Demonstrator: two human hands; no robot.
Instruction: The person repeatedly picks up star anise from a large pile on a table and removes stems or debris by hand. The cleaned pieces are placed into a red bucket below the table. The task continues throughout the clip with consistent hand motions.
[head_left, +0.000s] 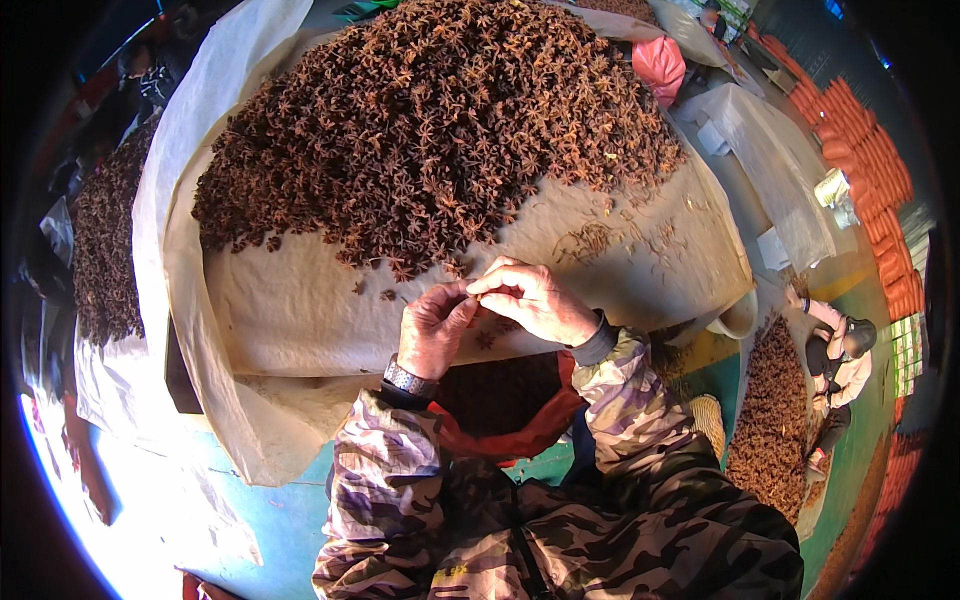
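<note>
A large heap of dried star anise (420, 135) lies on a cloth-covered table (300, 315). My left hand (435, 326) and my right hand (525, 300) meet over the near edge of the cloth, fingertips pinched together on a small brown piece (478, 297), likely star anise, mostly hidden by the fingers. Below my hands, loose star anise (486, 340) lies near the table edge. Thin stems (589, 240) are scattered on the cloth to the right. Under the edge, between my forearms, stands an open red bag (517, 442) with a dark inside.
A white bucket (735, 319) is by the table's right corner. On the floor at right, a person (844, 360) sits beside another star anise heap (769, 427). Full red sacks (862, 157) are stacked beyond. A pink bag (660, 67) is at the heap's far right. Another heap (112, 240) lies left.
</note>
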